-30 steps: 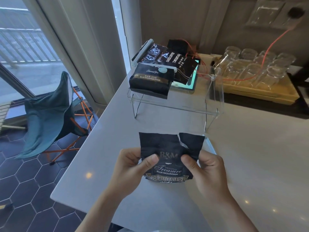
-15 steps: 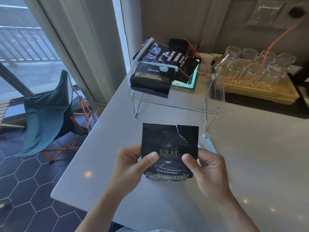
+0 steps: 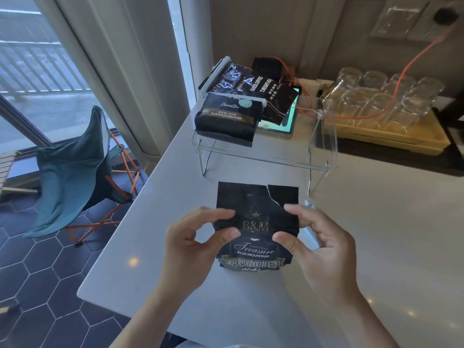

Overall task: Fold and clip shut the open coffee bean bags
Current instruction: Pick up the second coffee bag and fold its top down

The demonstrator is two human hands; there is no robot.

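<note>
A black B&M coffee bag (image 3: 257,222) stands upright on the white counter (image 3: 376,234) in front of me. Its top is open, flattened and torn by a jagged slit near the right corner. My left hand (image 3: 193,244) pinches the bag's left edge between thumb and fingers. My right hand (image 3: 319,242) pinches the right edge the same way. A pale clip (image 3: 310,205) lies on the counter behind my right hand, mostly hidden. Two more black coffee bags (image 3: 227,119) (image 3: 263,90) lie on a clear acrylic stand (image 3: 322,146), each with a white clip across its top.
A tray of upturned glasses (image 3: 391,114) sits at the back right with an orange cable (image 3: 411,64) over it. The counter's left edge drops to a tiled floor, where a teal folding chair (image 3: 75,172) stands by the window.
The bag's crumpled top has been straightened and now stands taller and flatter. Both hands have shifted a little up its side edges, fingers reaching higher behind it.
</note>
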